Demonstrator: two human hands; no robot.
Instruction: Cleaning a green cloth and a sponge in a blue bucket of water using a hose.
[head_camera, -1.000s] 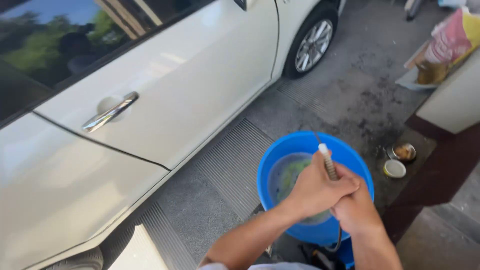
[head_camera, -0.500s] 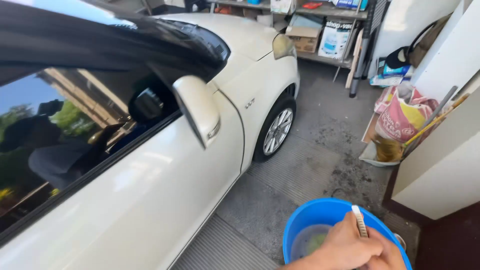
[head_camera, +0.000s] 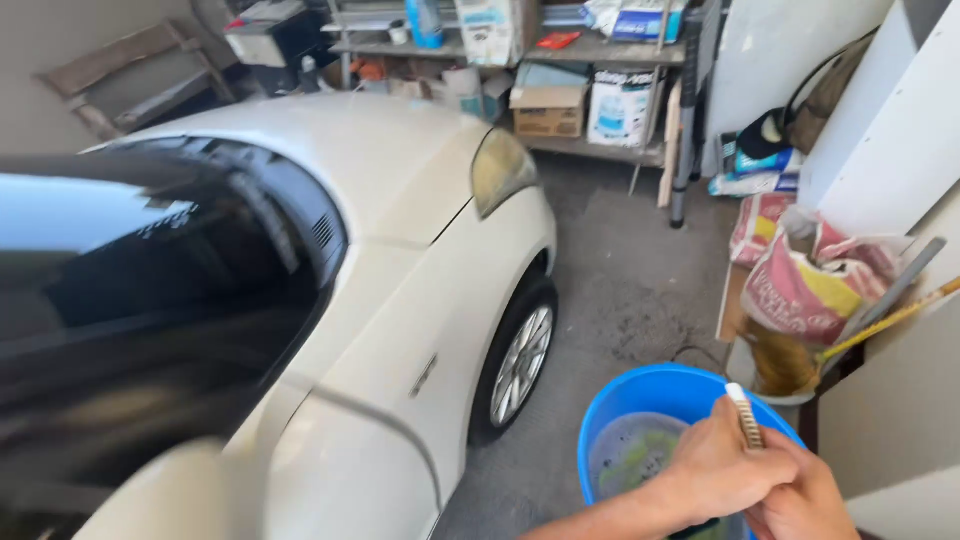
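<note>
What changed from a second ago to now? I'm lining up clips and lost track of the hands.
The view swung up from the car's door to its front wheel and the shelves; the blue bucket slid to the lower edge. Both hands, left hand and right hand, stayed clasped on the ridged handle over the soapy water. Nothing was let go.

Two bare hands, one forearm, bottom right of frame.
Left hand (head_camera: 715, 465) and right hand (head_camera: 800, 500) ungloved, no rings or watch seen; left forearm bare to the frame edge, no sleeve showing; right wrist cut off, so possibly something worn there.
</note>
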